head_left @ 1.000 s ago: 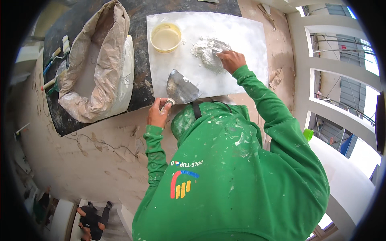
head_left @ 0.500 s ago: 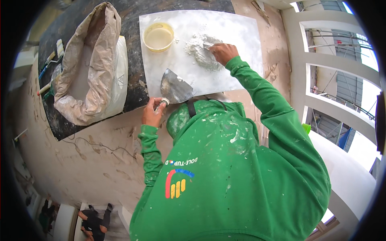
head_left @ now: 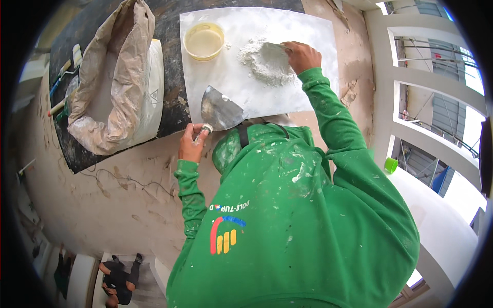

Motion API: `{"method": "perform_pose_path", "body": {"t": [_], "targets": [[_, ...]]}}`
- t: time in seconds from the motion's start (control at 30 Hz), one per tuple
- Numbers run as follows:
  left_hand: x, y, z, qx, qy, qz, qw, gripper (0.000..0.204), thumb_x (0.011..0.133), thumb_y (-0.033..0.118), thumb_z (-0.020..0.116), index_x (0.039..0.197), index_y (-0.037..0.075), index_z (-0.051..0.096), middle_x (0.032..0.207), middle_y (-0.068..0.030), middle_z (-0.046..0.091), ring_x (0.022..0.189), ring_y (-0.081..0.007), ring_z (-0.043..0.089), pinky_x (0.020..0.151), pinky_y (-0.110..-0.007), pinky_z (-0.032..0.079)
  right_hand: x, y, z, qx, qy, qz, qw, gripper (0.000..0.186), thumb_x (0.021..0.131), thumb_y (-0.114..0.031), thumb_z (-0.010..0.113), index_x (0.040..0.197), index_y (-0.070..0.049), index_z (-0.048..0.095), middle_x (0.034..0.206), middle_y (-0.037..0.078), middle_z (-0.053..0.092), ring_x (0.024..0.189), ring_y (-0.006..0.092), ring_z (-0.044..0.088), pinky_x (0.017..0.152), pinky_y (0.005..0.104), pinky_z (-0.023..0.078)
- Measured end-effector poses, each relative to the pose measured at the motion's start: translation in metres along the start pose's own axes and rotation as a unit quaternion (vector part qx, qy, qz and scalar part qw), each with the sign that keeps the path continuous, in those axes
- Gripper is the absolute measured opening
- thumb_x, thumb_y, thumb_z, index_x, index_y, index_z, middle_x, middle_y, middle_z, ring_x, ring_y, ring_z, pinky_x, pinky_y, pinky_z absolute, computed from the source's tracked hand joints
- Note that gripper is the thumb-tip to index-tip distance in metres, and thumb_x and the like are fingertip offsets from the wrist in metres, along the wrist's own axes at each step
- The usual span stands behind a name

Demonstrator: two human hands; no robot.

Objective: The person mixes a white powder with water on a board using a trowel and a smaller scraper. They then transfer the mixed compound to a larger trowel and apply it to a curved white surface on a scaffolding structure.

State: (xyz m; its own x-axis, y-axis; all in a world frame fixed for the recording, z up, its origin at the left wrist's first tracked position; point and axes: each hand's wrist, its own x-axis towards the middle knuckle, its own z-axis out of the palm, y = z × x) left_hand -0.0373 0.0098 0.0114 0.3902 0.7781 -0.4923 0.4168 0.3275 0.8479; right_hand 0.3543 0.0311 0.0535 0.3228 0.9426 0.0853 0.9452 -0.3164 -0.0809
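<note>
At the near left of the white sheet (head_left: pixel 272 97), the left hand (head_left: pixel 193 143) grasps a pale-ended handle (head_left: pixel 206 128) beside a broad grey scraper (head_left: pixel 221 109); the right hand (head_left: pixel 304 55) pinches a small blade (head_left: pixel 277 46) at the far powder mound (head_left: pixel 264 66), where low, short strokes should limit spilling. On the dark tabletop (head_left: pixel 176 102) beneath, a paper bag (head_left: pixel 131 92) gapes at left; a pale window frame (head_left: pixel 382 66) stands right.

Single head view, wide fisheye: looks steeply down from above, shirt (head_left: pixel 298 215) close below, table (head_left: pixel 173 105) farther off, window frames (head_left: pixel 382 97) bowed at right rim.
</note>
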Motion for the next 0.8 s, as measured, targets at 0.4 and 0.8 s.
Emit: {"method": "perform_pose_path", "body": {"t": [0.4,0.8], "targets": [[0.008,-0.001,0.011,0.028,-0.034,0.017,0.999,0.027,0.090,0.016,0.066,0.111,0.001,0.059,0.089,-0.0068,0.064,0.064,-0.0123,0.059,0.060,-0.029,0.047,-0.016,0.004,0.018,-0.017,-0.063,-0.071,0.995,0.019,0.086,-0.019,0.063,0.100,-0.025,0.074,0.089,0.001,0.073,0.074,0.0257,0.069,0.061,0.0400,0.056],[0.010,0.002,0.015,0.001,-0.022,0.036,0.999,0.025,0.090,0.013,0.066,0.110,0.000,0.059,0.087,-0.0068,0.064,0.063,-0.0102,0.056,0.059,-0.027,0.046,-0.002,0.000,0.006,-0.027,-0.171,-0.071,0.982,0.032,0.082,-0.010,0.058,0.106,-0.027,0.071,0.093,0.004,0.072,0.081,0.0270,0.070,0.068,0.0422,0.056]]}}
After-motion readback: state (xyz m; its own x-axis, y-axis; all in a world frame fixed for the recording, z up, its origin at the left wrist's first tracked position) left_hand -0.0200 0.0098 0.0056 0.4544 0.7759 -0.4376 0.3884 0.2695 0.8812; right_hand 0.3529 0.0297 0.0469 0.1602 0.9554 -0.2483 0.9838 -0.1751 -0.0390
